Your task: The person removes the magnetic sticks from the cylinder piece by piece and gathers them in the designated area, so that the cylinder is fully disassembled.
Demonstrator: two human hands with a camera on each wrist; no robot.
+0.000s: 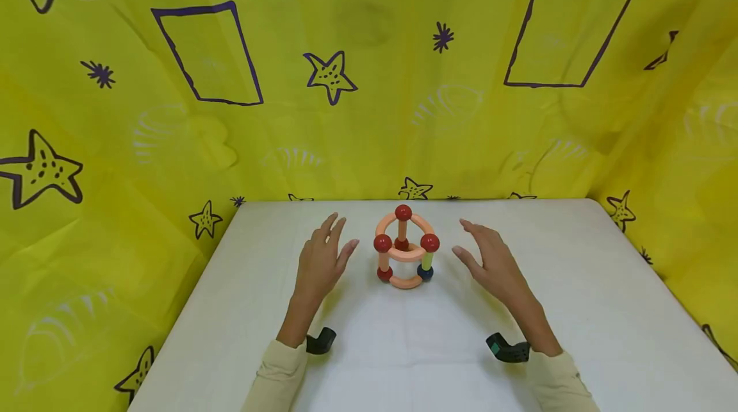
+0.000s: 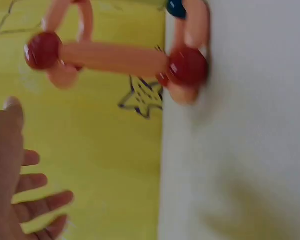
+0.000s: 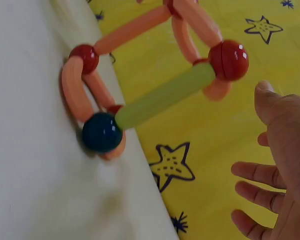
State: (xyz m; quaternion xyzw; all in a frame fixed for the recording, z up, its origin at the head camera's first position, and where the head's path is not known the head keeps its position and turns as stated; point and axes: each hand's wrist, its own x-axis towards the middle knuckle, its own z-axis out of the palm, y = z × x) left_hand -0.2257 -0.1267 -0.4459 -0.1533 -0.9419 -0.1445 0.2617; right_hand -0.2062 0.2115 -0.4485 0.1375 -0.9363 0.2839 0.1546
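A small frame of toy rods and balls (image 1: 405, 253) stands on the white table between the two hands. Its curved rods are orange, and upright rods join a top ring to a bottom ring. Most balls are red; one bottom ball (image 3: 102, 132) is dark blue, with a green rod (image 3: 165, 96) rising from it. My left hand (image 1: 320, 258) is held to the left of the frame, fingers spread and apart from it. To the right, my right hand (image 1: 490, 261) is also apart from it, fingers loosely extended. Both hands hold nothing.
The white table (image 1: 403, 348) reaches back to a yellow curtain (image 1: 369, 136) printed with stars and outlined shapes, which also hangs at both sides. Each wrist carries a black device, one at the left wrist (image 1: 321, 341) and one at the right wrist (image 1: 507, 348).
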